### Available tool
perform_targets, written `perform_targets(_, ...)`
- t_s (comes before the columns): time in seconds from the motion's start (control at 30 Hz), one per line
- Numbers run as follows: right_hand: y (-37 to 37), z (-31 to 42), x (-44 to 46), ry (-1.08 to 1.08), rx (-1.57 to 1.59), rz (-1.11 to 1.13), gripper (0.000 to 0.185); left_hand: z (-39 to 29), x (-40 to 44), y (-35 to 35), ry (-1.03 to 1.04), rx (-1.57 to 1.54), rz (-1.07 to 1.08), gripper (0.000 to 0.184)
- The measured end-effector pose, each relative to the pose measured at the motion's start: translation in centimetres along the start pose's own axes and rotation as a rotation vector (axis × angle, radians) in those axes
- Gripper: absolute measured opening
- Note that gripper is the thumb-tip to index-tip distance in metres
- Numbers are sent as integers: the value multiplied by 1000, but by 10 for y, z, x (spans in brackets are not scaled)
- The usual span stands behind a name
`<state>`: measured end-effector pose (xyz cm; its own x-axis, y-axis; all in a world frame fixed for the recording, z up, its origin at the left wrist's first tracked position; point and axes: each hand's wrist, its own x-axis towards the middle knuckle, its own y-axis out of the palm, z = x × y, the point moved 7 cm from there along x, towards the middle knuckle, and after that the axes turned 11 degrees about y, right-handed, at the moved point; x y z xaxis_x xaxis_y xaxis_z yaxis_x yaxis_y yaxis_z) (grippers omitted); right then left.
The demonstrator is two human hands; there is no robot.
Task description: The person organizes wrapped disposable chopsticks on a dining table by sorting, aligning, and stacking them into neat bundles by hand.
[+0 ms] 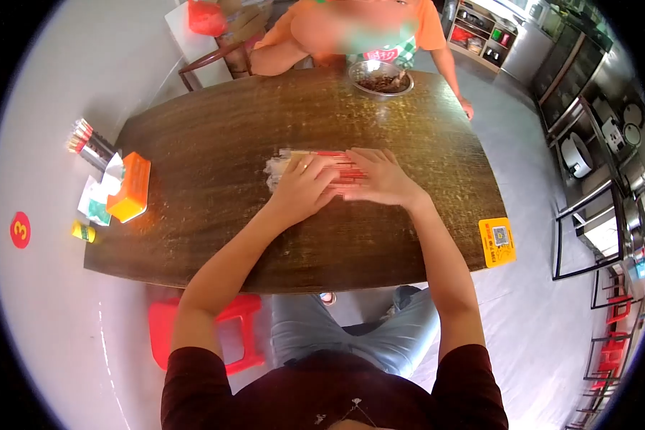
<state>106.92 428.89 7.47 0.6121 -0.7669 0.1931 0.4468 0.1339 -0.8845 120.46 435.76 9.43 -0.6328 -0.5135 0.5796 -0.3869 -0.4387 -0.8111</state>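
Note:
A flat bundle of wrapped chopsticks (pixel 347 172), thin sticks with red and whitish parts, lies on the dark wooden table (pixel 215 150). My left hand (pixel 304 185) rests over its left part with fingers curled round it; a ring shows on one finger. At the right end, my right hand (pixel 382 179) holds the bundle from above, thumb at the near side. Crumpled clear plastic (pixel 274 174) sticks out beyond my left hand. Slight blur and my fingers hide parts of the sticks, so how they are packed cannot be made out.
Across the table sits a person in orange (pixel 424 25), near a metal bowl (pixel 381 80) of dark food. Along the left edge stand a chopstick holder (pixel 93 149), an orange tissue box (pixel 132 188) and a yellow container (pixel 83 231). A yellow code card (pixel 497 242) is at right.

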Motion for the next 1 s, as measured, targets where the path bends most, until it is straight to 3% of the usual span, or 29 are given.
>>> perform_targets(0.03, 5, 5, -3, 22, -140, 15, 84, 5, 3, 1, -57, 21, 0, 36)
perform_targets(0.1, 10, 10, -1, 57, -184, 32, 81, 15, -3, 9, -151, 57, 30, 54)
perform_targets(0.27, 8, 24, 1, 98, -280, 21, 65, 29, -18, 24, -264, -11, 175, 59)
perform_targets(0.37, 18, 27, 0, 49, -388, -132, 58, 22, -11, 17, -279, 19, 184, 61)
perform_targets(0.47, 20, 19, 4, 178, -348, 15, 50, 17, -7, 8, -279, 58, 49, 60)
perform_targets(0.5, 11, 21, 4, 168, -360, -46, 42, 16, -4, 2, -276, 74, 4, 52)
perform_targets(0.6, -1, 10, 5, 313, -291, 112, 34, 14, -2, -8, -180, 5, -144, 43)
perform_targets(0.63, -3, 7, 6, 326, -272, 121, 35, 11, 0, -10, -189, -17, -193, 27)
perform_targets(0.73, -5, 2, 4, 356, -231, 146, 37, 19, -12, 11, -573, -431, 29, 20)
perform_targets(0.87, -4, 4, 3, 348, -195, 147, 39, 23, -14, 18, -557, -596, -91, 19)
perform_targets(0.97, -3, 5, 1, 313, -165, 93, 41, 29, -25, 37, -877, -1093, -87, 25)
perform_targets(1.0, -2, 4, 2, 297, -154, 69, 42, 30, -27, 37, -892, -1161, -132, 30)
